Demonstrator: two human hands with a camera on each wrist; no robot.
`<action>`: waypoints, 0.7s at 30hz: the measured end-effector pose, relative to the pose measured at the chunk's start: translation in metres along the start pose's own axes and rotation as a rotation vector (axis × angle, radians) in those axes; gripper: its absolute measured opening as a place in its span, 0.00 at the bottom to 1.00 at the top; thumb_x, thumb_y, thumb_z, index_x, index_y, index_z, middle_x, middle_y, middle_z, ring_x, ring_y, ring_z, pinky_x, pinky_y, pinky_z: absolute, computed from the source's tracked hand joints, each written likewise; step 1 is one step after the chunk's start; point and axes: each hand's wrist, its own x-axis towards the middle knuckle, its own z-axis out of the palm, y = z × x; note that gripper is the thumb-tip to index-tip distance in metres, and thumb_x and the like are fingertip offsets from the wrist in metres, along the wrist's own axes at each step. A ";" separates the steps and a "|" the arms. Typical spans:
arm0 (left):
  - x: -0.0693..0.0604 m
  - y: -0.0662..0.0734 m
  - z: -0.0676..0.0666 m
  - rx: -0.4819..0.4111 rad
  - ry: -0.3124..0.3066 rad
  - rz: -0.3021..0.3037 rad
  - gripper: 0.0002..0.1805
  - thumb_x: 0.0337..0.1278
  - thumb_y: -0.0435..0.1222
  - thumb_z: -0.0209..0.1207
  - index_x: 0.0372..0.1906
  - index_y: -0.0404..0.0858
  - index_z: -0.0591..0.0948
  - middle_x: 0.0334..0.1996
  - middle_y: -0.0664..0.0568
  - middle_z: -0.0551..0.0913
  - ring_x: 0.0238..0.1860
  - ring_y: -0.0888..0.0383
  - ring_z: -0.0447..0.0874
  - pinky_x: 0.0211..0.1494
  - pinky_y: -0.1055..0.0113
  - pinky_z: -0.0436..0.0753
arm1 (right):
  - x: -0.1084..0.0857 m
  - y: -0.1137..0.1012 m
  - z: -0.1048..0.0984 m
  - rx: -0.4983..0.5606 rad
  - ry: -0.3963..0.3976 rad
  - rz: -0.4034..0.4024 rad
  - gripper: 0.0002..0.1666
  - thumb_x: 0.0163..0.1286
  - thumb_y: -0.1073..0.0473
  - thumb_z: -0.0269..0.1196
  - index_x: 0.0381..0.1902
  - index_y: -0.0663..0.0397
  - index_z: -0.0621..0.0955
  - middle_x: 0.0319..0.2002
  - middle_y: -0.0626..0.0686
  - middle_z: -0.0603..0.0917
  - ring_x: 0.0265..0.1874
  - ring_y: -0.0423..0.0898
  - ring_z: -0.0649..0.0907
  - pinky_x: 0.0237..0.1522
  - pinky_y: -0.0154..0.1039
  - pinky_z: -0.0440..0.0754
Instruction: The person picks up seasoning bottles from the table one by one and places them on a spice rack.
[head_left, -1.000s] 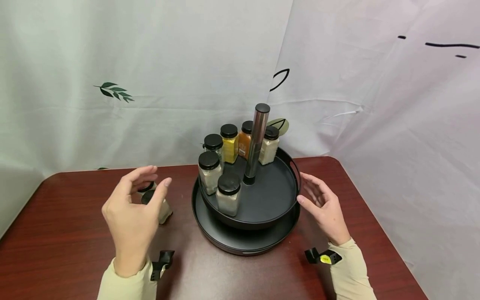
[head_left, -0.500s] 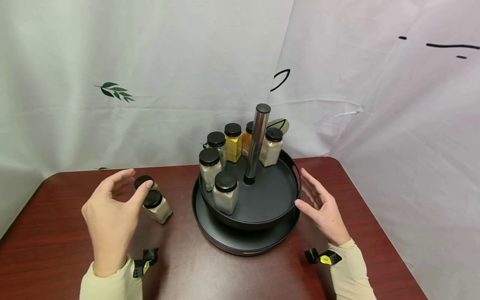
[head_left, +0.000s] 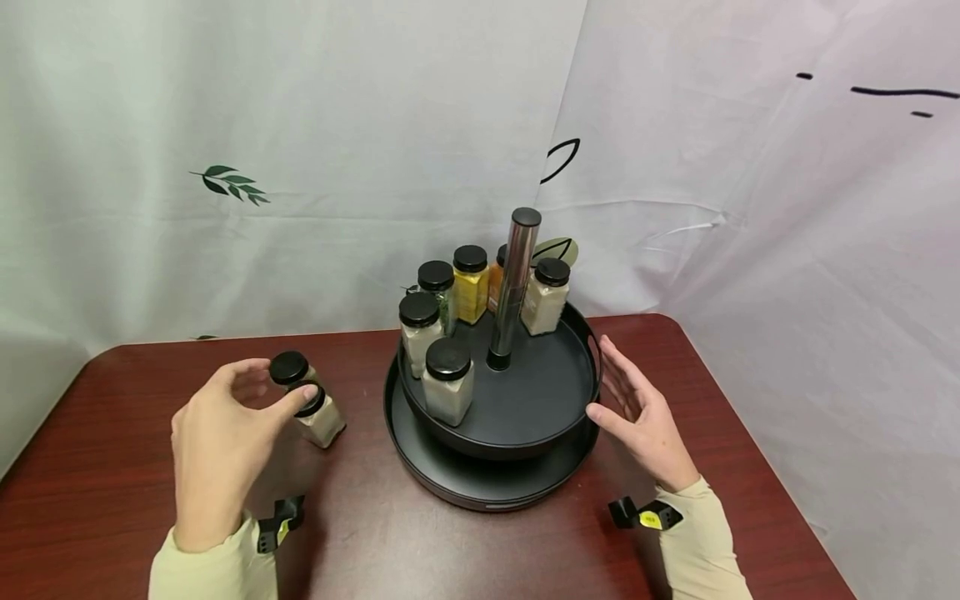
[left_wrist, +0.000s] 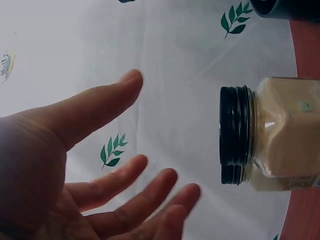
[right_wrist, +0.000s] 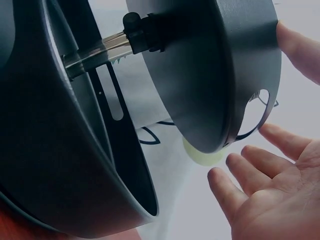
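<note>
My left hand (head_left: 225, 442) is raised over the table's left side, thumb and fingers apart, holding nothing. Just beyond its fingertips, two black-lidded spice jars stand close together: a nearer one with pale powder (head_left: 322, 423) and one behind it, mostly hidden except its lid (head_left: 288, 367). In the left wrist view a gap separates the hand from the pale spice jar (left_wrist: 287, 127). My right hand (head_left: 651, 437) has its thumb and fingertips at the right rim of the upper tier (head_left: 536, 408) of a black two-tier turntable, around the handle cutout (right_wrist: 254, 115).
On the upper tier several black-lidded spice jars stand upright, including a yellow one (head_left: 471, 285) and a pale one in front (head_left: 447, 383). A metal post (head_left: 515, 287) rises from its middle. The wider lower tier (head_left: 468, 492) sits beneath. Behind the table hangs a white cloth (head_left: 360, 167).
My left hand has moved left, uncovering the two jars on the table. The upper tier has turned slightly clockwise with its jars, and my right thumb has shifted a little along the rim.
</note>
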 end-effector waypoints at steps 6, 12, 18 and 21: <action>0.000 -0.007 -0.001 0.077 -0.127 -0.016 0.40 0.50 0.55 0.72 0.62 0.34 0.77 0.51 0.37 0.84 0.51 0.38 0.78 0.47 0.46 0.73 | 0.001 0.000 0.000 0.030 -0.033 0.000 0.47 0.68 0.78 0.59 0.80 0.55 0.56 0.79 0.58 0.55 0.77 0.49 0.58 0.71 0.32 0.63; 0.004 -0.013 0.001 0.125 -0.217 -0.021 0.43 0.49 0.55 0.73 0.63 0.30 0.74 0.55 0.34 0.82 0.53 0.32 0.77 0.50 0.41 0.72 | 0.000 0.000 0.001 0.001 -0.049 0.034 0.47 0.69 0.75 0.60 0.80 0.51 0.55 0.80 0.55 0.54 0.78 0.49 0.56 0.71 0.31 0.61; 0.004 -0.016 0.005 0.144 -0.233 0.003 0.42 0.45 0.49 0.75 0.61 0.28 0.75 0.52 0.33 0.82 0.50 0.32 0.79 0.46 0.41 0.75 | -0.001 0.000 0.002 -0.060 -0.044 0.048 0.48 0.69 0.74 0.62 0.80 0.49 0.55 0.79 0.54 0.55 0.77 0.52 0.58 0.70 0.30 0.63; 0.005 -0.018 0.006 0.141 -0.242 0.002 0.42 0.44 0.48 0.76 0.60 0.28 0.74 0.52 0.33 0.82 0.50 0.33 0.79 0.46 0.42 0.75 | -0.001 0.000 0.002 -0.082 -0.039 0.041 0.48 0.68 0.74 0.62 0.80 0.50 0.56 0.79 0.54 0.55 0.77 0.50 0.58 0.71 0.30 0.62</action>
